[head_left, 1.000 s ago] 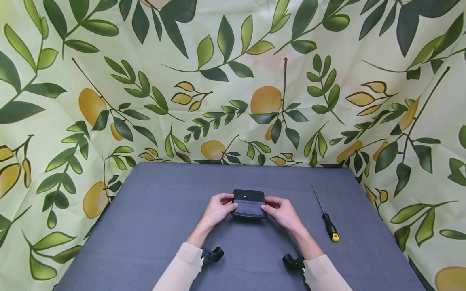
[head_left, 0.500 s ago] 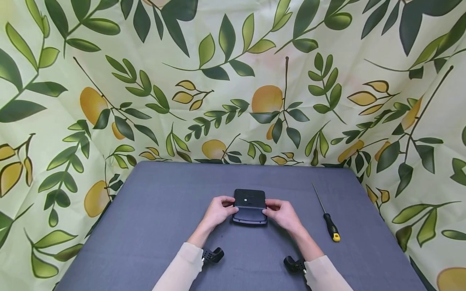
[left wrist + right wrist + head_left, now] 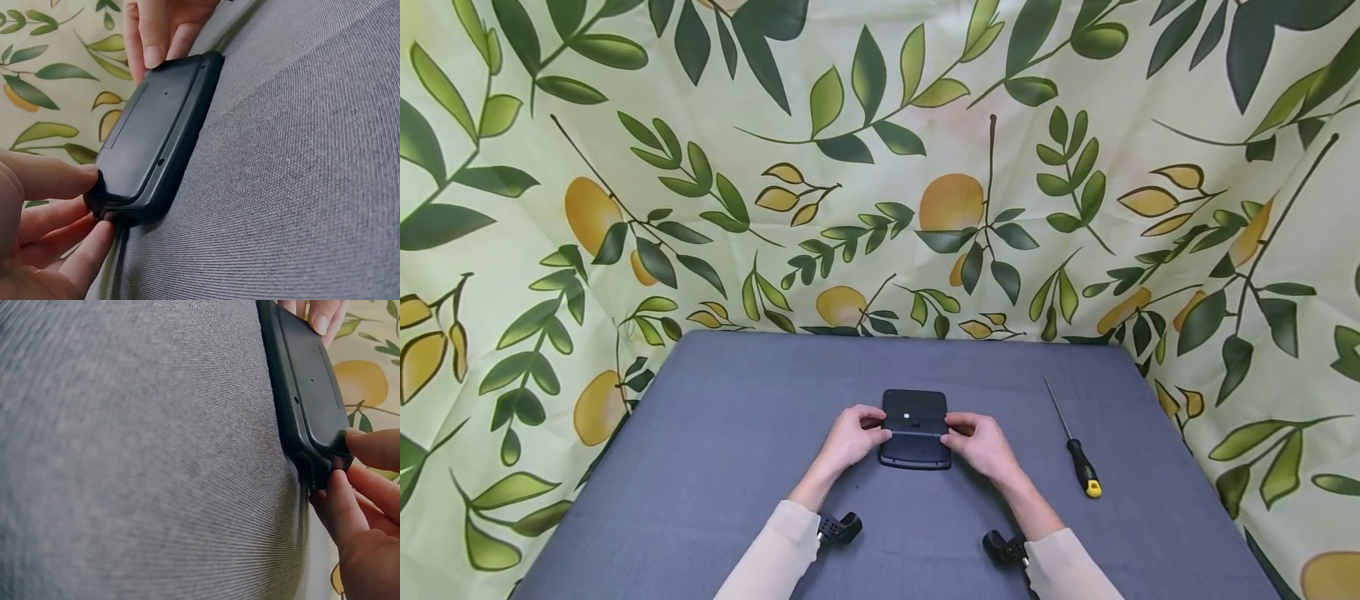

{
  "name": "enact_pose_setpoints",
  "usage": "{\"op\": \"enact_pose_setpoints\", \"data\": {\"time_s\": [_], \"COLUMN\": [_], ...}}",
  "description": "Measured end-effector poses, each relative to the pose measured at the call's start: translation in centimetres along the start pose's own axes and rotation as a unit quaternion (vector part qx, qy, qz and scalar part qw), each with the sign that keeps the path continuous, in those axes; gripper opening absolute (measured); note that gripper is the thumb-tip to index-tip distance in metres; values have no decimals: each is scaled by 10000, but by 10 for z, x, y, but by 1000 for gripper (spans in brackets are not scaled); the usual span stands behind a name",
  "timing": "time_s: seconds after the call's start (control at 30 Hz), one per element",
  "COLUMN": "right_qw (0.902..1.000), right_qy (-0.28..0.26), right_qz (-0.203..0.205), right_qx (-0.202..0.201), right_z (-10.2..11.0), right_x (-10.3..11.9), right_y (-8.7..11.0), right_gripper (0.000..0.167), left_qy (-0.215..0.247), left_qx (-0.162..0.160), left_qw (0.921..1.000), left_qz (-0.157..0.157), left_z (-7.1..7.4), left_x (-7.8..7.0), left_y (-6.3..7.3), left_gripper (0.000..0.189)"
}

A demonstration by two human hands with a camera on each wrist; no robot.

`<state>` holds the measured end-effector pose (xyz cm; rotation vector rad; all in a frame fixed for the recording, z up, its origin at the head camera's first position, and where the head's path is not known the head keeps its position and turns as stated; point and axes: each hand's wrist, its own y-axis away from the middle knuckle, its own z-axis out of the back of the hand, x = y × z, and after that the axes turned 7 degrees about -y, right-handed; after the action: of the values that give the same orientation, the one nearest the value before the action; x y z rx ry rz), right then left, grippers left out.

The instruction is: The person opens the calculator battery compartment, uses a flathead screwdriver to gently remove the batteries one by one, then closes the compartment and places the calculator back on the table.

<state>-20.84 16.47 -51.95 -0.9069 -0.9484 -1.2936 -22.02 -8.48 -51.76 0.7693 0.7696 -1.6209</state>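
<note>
In the head view a flat black plastic device point(image 3: 915, 404), shaped like a pocket calculator lying face down, lies at the middle of the table between both hands. Its back panel carries a small pale dot, and a step crosses it. Small dark holes show along its near edge in both wrist views. My left hand point(image 3: 850, 437) pinches the left side, thumb point(image 3: 84, 178) on the upper face and a fingertip point(image 3: 103, 234) against the lower edge. On the opposite side my right hand point(image 3: 981, 443) pinches it in the same way. The device's front face is hidden.
A screwdriver point(image 3: 1081, 468) with a black and yellow handle lies to the right, its shaft pointing away. Grey cloth point(image 3: 737, 417) covers the table. Behind it and at both sides hangs a leaf-and-fruit patterned sheet point(image 3: 880, 167).
The device has tipped flatter, so more of its back faces up and its near edge sits lower in the head view. Both hands keep their pinch with little movement.
</note>
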Motion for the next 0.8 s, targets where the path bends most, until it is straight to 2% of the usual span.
{"op": "enact_pose_setpoints", "data": {"time_s": [0.3, 0.8], "right_qw": [9993, 9993], "right_qy": [350, 359], "right_qz": [114, 136], "right_qx": [-60, -11], "right_z": [1, 1], "right_x": [1, 2], "right_y": [1, 4], "right_gripper": [33, 30], "left_qy": [-199, -282], "left_qx": [119, 186], "left_qw": [9997, 9994], "left_qz": [28, -96], "left_z": [2, 4], "left_x": [-3, -3], "left_y": [0, 6], "left_gripper": [29, 28]}}
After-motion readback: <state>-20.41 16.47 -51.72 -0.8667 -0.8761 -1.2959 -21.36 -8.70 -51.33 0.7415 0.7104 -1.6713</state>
